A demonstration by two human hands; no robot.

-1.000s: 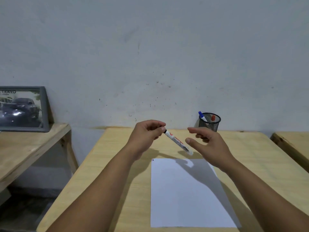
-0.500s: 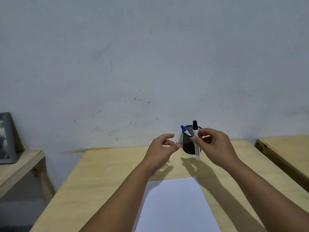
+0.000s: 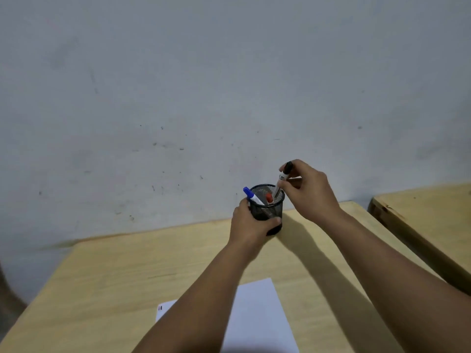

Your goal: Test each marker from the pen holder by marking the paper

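Observation:
A black mesh pen holder (image 3: 270,208) stands at the far edge of the wooden table (image 3: 142,271). My left hand (image 3: 251,226) is wrapped around its lower part. My right hand (image 3: 309,192) pinches a black-capped white marker (image 3: 282,178), tilted, with its lower end inside the holder. A blue-capped marker (image 3: 251,196) leans out over the holder's left rim, and a red-capped marker (image 3: 269,197) sits inside. White paper (image 3: 257,319) lies near me, partly under my left forearm, with small dark marks at its top left corner.
A grey scuffed wall (image 3: 229,98) rises directly behind the table. A second wooden table (image 3: 428,212) stands to the right, separated by a narrow gap.
My left hand passed the black marker to my right hand, then took hold of the holder. My right hand carried the marker to the holder and lowered its end inside. The view shifted right.

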